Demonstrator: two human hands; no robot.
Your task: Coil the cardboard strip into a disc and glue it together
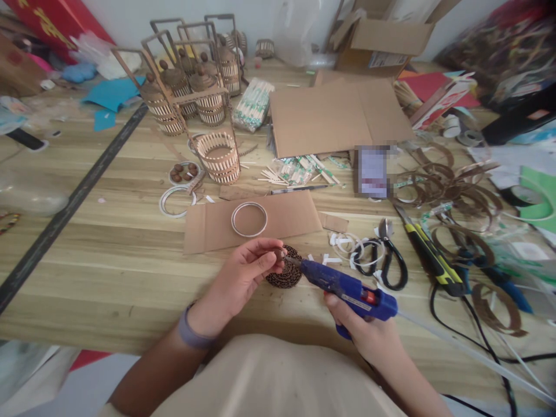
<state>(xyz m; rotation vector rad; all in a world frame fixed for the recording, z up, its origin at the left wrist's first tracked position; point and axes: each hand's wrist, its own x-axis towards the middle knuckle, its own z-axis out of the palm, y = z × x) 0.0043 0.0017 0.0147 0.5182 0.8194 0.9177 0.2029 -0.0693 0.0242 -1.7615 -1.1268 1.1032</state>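
My right hand is wrapped round the handle of a blue hot glue gun, a clear glue stick trailing from its back. Pinched in the fingers of my left hand is a small brown bead, partly hidden by the fingertips. The nozzle points left and meets or nearly meets the bead; contact is hard to tell. Below the nozzle, a round coil of dark corrugated cardboard strip lies on the wooden table. Just beyond, a tape roll rests on a flat cardboard piece.
Stick-sided baskets with tall handles stand at the back left, with an open one in front. Brown beads sit inside a tape ring. Scissors, a yellow-black cutter, brown strip rings and a black cable lie right.
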